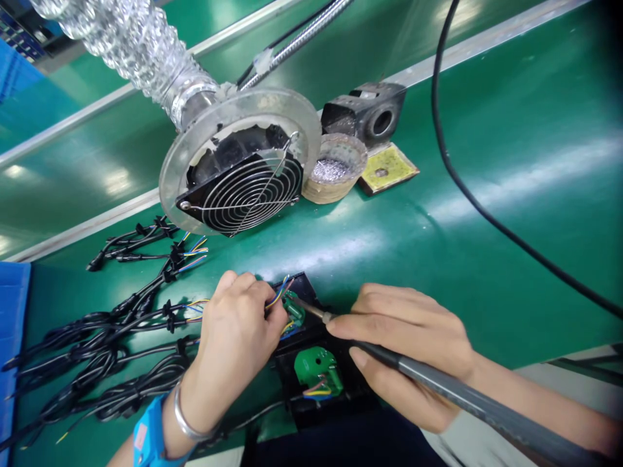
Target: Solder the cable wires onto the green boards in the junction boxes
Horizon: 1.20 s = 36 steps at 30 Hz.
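Note:
My right hand [409, 344] grips a soldering iron [438, 383], its tip pointing left onto a green circuit board [294, 310] in a black housing [307, 288]. Pinched in my left hand [243, 318] is a cable's end, whose thin coloured wires [280, 292] fan out above that board. The iron's tip is close to these wires; whether it touches them I cannot tell. Nearer to me, a second green circuit board [316, 366] sits in another black housing, with coloured wires along its lower edge.
Several black cables [121, 331] lie across the left of the green bench, beside a blue bin [14, 324]. A round fume extractor fan [243, 188] hangs over the bench. Behind stand a bowl of solder bits [335, 172], a yellow sponge [389, 168] and an iron holder [365, 113]. A black cord [467, 188] crosses the right.

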{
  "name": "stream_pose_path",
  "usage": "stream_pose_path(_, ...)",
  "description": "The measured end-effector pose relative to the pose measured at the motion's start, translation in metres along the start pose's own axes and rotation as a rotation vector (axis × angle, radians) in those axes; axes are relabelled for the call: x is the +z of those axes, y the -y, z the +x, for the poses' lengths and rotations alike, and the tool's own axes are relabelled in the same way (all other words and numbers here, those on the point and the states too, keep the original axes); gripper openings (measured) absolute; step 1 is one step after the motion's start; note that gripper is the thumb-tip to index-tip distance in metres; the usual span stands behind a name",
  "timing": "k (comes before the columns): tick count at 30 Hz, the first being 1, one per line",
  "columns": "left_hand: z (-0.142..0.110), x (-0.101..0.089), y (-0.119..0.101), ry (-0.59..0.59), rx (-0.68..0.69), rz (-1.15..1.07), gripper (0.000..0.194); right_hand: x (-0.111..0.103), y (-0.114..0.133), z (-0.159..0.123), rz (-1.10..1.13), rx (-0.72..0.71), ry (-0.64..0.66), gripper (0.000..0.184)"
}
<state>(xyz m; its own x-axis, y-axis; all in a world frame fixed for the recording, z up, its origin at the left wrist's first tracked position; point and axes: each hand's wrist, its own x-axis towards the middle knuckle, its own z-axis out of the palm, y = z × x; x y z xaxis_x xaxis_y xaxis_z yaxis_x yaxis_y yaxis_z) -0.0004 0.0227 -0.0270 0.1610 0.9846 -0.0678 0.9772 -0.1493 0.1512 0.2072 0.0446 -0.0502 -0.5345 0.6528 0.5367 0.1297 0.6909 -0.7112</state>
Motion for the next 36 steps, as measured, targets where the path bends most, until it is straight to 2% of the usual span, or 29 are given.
stream_pose_path(3,0.000,0.000,0.000,-0.002,0.002,0.002,0.025,-0.001,0.000,-0.001,-0.003,-0.010,-0.009,0.028)
stream_pose_path(10,0.000,0.000,0.001,0.002,0.002,-0.003,0.025,-0.005,0.000,-0.005,0.053,0.049,-0.166,0.030)
stream_pose_path(15,0.000,0.001,0.000,0.001,-0.002,-0.009,0.025,-0.009,0.002,-0.003,-0.019,0.066,-0.216,0.034)
stream_pose_path(24,0.001,0.000,0.000,-0.009,0.006,-0.002,0.024,-0.007,0.003,-0.002,0.048,0.095,-0.170,0.029)
stream_pose_path(29,0.000,-0.001,0.000,0.000,-0.001,0.004,0.024,-0.002,0.000,0.002,0.049,0.042,-0.078,0.030)
stream_pose_path(36,0.000,0.000,0.000,-0.002,0.002,0.021,0.023,0.001,-0.001,-0.002,-0.012,-0.011,-0.022,0.029)
